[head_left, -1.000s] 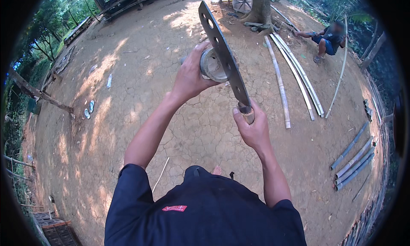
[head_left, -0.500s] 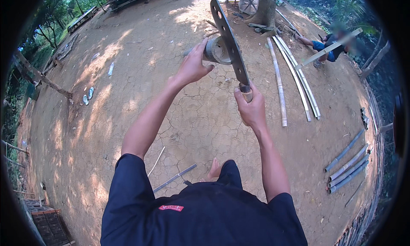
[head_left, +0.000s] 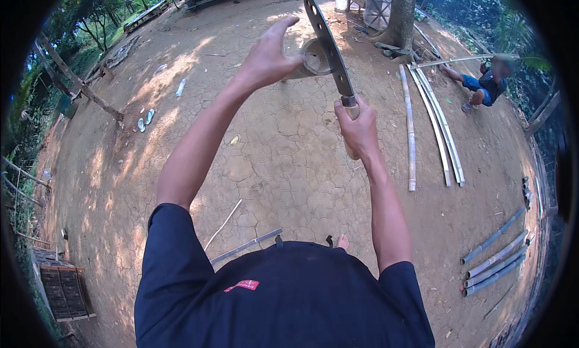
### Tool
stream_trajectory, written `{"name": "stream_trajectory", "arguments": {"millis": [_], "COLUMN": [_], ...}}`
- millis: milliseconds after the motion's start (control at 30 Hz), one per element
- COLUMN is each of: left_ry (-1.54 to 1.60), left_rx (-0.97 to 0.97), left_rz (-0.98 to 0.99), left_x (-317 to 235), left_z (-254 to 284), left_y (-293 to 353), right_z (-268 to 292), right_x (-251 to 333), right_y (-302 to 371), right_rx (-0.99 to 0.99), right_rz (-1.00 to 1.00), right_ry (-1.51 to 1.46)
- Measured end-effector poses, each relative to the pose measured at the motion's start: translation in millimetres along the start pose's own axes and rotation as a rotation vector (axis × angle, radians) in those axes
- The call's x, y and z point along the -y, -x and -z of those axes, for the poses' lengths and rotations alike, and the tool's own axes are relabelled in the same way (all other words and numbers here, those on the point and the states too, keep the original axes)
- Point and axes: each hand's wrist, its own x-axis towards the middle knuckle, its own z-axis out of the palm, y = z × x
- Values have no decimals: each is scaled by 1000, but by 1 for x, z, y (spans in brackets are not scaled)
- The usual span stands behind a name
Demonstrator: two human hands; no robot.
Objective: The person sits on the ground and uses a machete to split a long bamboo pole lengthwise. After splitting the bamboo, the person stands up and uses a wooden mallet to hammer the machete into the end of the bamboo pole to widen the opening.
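Note:
In my right hand [head_left: 357, 126] is the wooden handle of a large knife [head_left: 329, 45], its long dark blade pierced by a row of holes. The blade points up and away, tilted a little left, and overlaps the right side of a thick bamboo piece [head_left: 313, 61]. I cannot tell whether the edge touches it. The bamboo's round open end faces me. My left hand [head_left: 266, 59] is open at the bamboo's left side, thumb and fingers spread wide. The thumb tip lies by the bamboo's rim; whether it touches is unclear.
A bamboo pole [head_left: 408, 130] and pale split strips [head_left: 439, 127] lie to the right. Beyond them a person [head_left: 485, 85] sits on the ground by a long strip. Several bamboo lengths [head_left: 497, 269] lie near right. A tree trunk [head_left: 401, 22] stands far off; sandals [head_left: 145, 120] lie left.
My left hand has risen, its fingers spreading farther from the bamboo. The knife has stayed by the bamboo's right side. The view has shifted, and the other person's strip has swung flatter.

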Motion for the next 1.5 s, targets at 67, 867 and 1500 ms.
{"name": "stream_trajectory", "arguments": {"millis": [67,867,1500], "left_ry": [-81,136,80], "left_rx": [39,144,100], "left_rz": [85,42,33], "left_x": [1,-15,-17], "left_z": [-52,-99,-110], "left_y": [27,1,26], "right_z": [0,22,24], "right_x": [-3,-28,-34], "right_y": [-1,21,36], "right_rx": [-6,-62,-64], "right_rz": [30,-13,-39], "right_ry": [-7,-61,-38]}}
